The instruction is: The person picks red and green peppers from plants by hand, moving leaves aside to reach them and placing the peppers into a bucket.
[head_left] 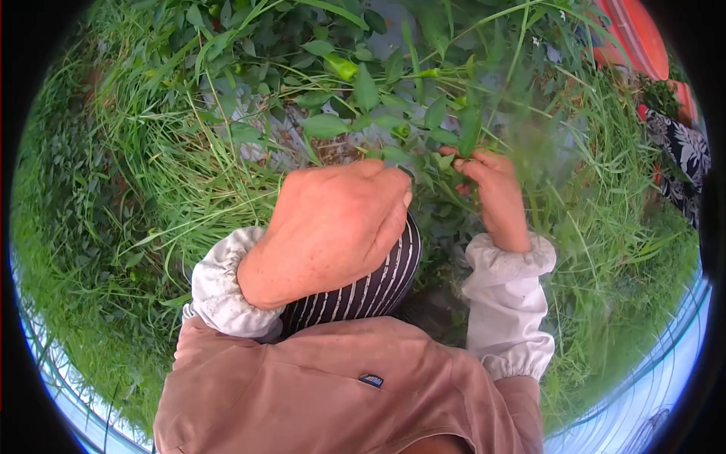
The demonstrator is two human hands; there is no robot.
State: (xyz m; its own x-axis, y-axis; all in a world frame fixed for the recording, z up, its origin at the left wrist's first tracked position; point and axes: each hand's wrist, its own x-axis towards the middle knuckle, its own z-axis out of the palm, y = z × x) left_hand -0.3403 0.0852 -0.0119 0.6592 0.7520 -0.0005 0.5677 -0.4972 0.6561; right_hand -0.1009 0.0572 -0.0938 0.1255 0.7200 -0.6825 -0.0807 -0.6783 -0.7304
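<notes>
My left hand is closed, its back to the camera, above the striped trouser leg. The curled fingers hide what they hold, if anything. On the right, my right hand pinches a leafy stem of a pepper plant between thumb and fingers. Light green peppers hang among the leaves beyond the hands: a larger pepper, a small pepper between the hands, and another small pepper farther right.
Tall grass crowds the left side, and more grass grows on the right. Pale ground sheeting shows through the plants. At the upper right are a red container and black-and-white patterned cloth.
</notes>
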